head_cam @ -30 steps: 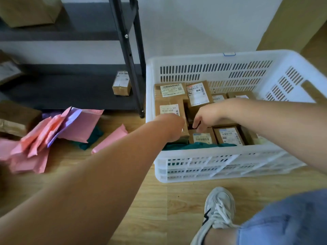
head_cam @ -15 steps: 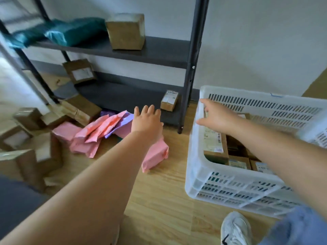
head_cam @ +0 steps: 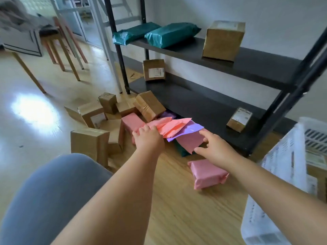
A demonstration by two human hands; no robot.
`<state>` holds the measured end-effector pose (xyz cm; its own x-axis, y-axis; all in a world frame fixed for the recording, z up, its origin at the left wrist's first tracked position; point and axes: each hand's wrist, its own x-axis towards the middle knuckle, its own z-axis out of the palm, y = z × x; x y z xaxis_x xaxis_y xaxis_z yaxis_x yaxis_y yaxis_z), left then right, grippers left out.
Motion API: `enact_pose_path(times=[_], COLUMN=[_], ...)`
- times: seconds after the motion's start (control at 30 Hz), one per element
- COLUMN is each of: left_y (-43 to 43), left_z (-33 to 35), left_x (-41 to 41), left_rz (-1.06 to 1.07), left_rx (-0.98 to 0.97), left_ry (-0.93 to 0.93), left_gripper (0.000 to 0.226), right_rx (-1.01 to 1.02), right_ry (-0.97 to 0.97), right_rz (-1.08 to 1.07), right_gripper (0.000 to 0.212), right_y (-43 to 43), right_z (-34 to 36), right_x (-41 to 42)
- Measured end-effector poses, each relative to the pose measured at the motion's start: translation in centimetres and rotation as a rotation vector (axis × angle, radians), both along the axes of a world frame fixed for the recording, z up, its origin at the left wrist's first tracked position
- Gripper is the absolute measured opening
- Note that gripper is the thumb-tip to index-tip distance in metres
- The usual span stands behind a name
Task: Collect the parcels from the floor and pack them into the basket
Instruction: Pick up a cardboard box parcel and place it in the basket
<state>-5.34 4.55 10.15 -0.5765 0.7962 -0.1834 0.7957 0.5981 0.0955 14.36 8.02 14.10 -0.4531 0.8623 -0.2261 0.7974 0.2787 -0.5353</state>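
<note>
Stretched forward with the left hand (head_cam: 148, 138), back of the hand up, fingers bent down onto the flat pink envelopes (head_cam: 174, 127). Surely touching them, but cannot tell whether pinching them or only resting there. Stretched forward also with the right hand (head_cam: 215, 147), wide, fingers spread and nearly straight, holding nothing. Index finger close to the purple envelope (head_cam: 188, 130) and to the covered pink parcel (head_cam: 190, 143) lying under it; contact not clear.

Beside that parcel, partly hidden, a dark green parcel (head_cam: 182, 151). Just beyond the right forearm, on the wooden floor (head_cam: 177, 209), a lone pink parcel (head_cam: 207, 174), apart from the pile. Left of the left hand, a left pink parcel (head_cam: 131, 122) and a group of cardboard boxes (head_cam: 90, 144). Behind them, a tilted box (head_cam: 147, 105) leaning at the lowest shelf.

At the right edge, the white basket (head_cam: 283, 165), blurred, with brown boxes inside. Behind the pile, a black rack (head_cam: 247, 64): two teal parcels (head_cam: 171, 34) and a big box (head_cam: 223, 40) on the upper shelf, a small box (head_cam: 239, 119) on the lowest. At bottom left, a knee (head_cam: 44, 200) in grey-blue cloth.
</note>
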Motion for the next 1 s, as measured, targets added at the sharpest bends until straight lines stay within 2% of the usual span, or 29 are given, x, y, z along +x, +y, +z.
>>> enact_pose_path(times=[0.17,0.27,0.37,0.53,0.77,1.0], left_y=[-0.4,-1.6,-3.8,-8.5,-11.0,-9.4], left_z=[-1.4,-2.2,-3.9,-5.9,-7.8,-10.4], left_x=[-4.7,-7.4,-10.4,-16.2,-23.1,-29.3], left_rz=[0.16,0.281,0.348,0.465,0.623,0.71], left_rx=[0.018,0.081,0.197,0.28,0.343,0.446], left_ry=[-0.093,-0.131,-0.12,-0.089,-0.165,-0.313], left_gripper=[0.06,0.053,0.039,0.04,0.046,0.058], right_rx=[-0.059,-0.107,-0.138,-0.194,-0.353,-0.494], right_ry=[-0.023,-0.003,0.008,0.052,0.109,0.135], right_rz=[0.098,0.161,0.25,0.339,0.313,0.224], right_gripper=[0.062,0.058,0.054,0.062,0.057,0.063], right_y=[0.9,1.3,0.8,-0.7,-3.1,-2.7], right_z=[-1.6,-2.5,-3.1,-5.5,-8.9,-11.3], right_x=[-6.3,-10.2,-14.0,-20.9,-28.5,-36.8])
